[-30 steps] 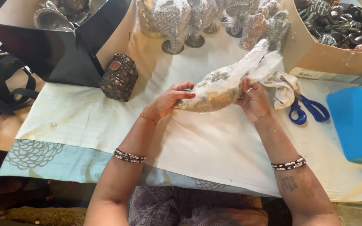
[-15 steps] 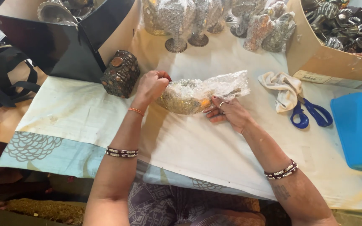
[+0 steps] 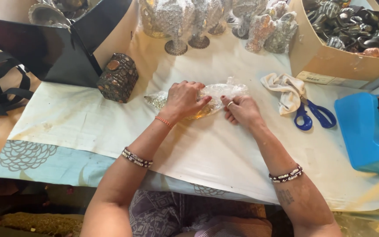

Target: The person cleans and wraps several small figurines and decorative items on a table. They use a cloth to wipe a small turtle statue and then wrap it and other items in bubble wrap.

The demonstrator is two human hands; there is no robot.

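A small golden object wrapped in clear bubble wrap (image 3: pixel 218 93) lies on the white cloth-covered table (image 3: pixel 88 123). My left hand (image 3: pixel 183 100) presses down over the middle of the bundle, fingers curled on it. My right hand (image 3: pixel 241 110) holds the right end of the wrap against the table, a ring on one finger. Both wrists wear beaded bracelets.
A mosaic box (image 3: pixel 118 77) stands to the left, beside a black box (image 3: pixel 49 48). Wrapped goblets (image 3: pixel 176 22) line the back. A cardboard box of metal pieces (image 3: pixel 343 57) sits at back right. A white rag (image 3: pixel 286 87), blue scissors (image 3: pixel 314 115) and a blue tape dispenser (image 3: pixel 365 131) lie right.
The bundle was held up and tilted, then came down flat on the table. My left hand shifted from its left end onto its top; my right hand followed to its right end.
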